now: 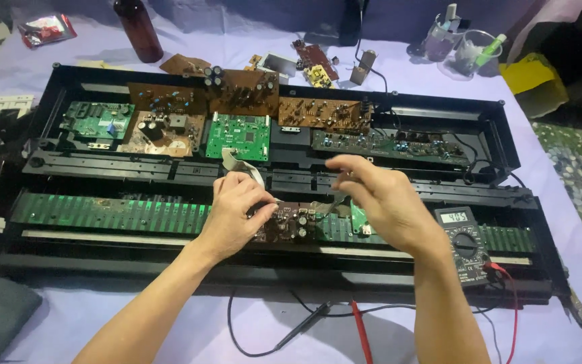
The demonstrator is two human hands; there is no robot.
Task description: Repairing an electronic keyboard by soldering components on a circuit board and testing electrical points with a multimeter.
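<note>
The left hand (234, 212) had its fingers curled down and pinched on the left edge of a small brown circuit board (284, 224), which lay near the middle of the frame on the long green strip board (109, 212) of an opened black keyboard chassis (500, 128). The right hand (382, 199) hovered at 3 o'clock from that small board, fingers bent and loosely gathered near a grey ribbon cable (328, 207) at the board's right edge; whether they actually gripped it could not be told. A second flat ribbon cable (240, 165) curved up at 12 o'clock from the left hand toward a green circuit board (238, 137). Brown boards (318, 113) sat along the chassis's far side. A digital multimeter (463, 244) lay at 4 o'clock from the right hand, touching the wrist, its red lead (360, 330) and black probe (304, 322) trailing over the lilac cloth (554, 269) at 6 o'clock. A dark bottle (139, 30) stood at 11 o'clock, and clear cups (469, 50) at 1 o'clock.
</note>
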